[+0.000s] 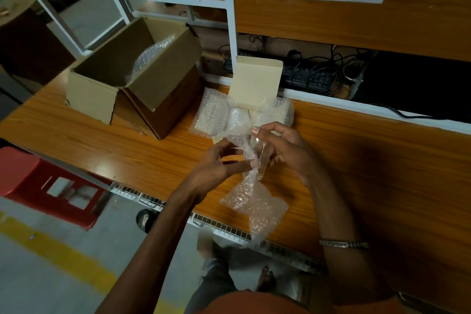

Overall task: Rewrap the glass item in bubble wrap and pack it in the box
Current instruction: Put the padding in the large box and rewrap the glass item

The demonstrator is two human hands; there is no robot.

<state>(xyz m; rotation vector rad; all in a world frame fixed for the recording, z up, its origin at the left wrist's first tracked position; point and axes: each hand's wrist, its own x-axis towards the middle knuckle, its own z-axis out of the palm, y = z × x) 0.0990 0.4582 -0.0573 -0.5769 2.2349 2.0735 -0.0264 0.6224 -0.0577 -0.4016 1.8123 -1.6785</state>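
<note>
A clear glass item (262,160) stands upright between my hands above the wooden table (102,135). My right hand (283,148) grips it from the right, thumb over its top. My left hand (219,163) pinches a sheet of bubble wrap (254,201) against the glass; the sheet hangs down past the table's front edge. A small cream box (254,84) stands open just behind my hands, its lid raised, with more bubble wrap (216,115) spread in and around it. The glass is partly hidden by wrap and fingers.
A large brown cardboard box (142,79) lies tilted on the table's left, open, with bubble wrap inside. White shelving with cables and a power strip (305,74) runs behind. A red stool (51,186) stands on the floor at left.
</note>
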